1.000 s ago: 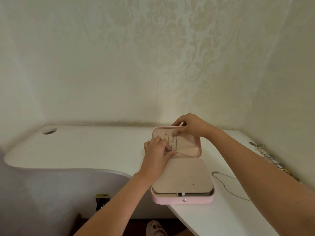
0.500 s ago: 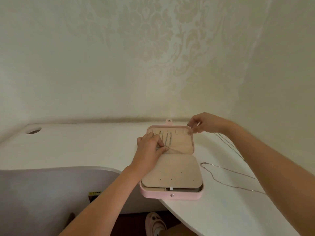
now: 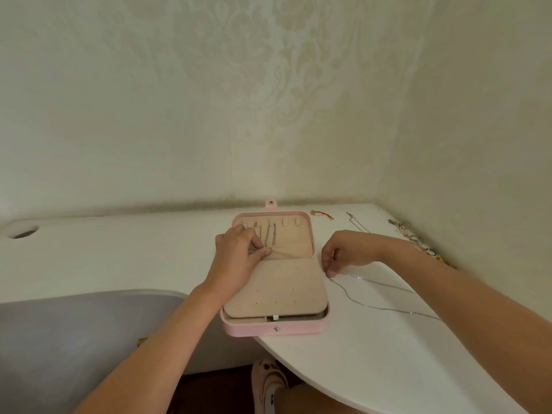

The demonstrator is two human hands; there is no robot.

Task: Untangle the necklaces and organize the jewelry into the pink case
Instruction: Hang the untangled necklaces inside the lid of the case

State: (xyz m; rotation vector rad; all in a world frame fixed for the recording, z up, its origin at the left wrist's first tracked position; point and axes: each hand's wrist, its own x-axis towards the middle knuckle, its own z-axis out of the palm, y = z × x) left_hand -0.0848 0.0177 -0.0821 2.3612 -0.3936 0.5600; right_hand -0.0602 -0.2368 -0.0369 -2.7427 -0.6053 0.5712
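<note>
R hand (image 3: 346, 252) is coming off the far edge of the pink case (image 3: 274, 328) lid & dropping nearer, to the table (image 3: 373, 363) just right of the case. Its fingertips (image 3: 329, 274) are now pinching the end of the silver chain (image 3: 373, 308), the rest trailing off right.
</note>
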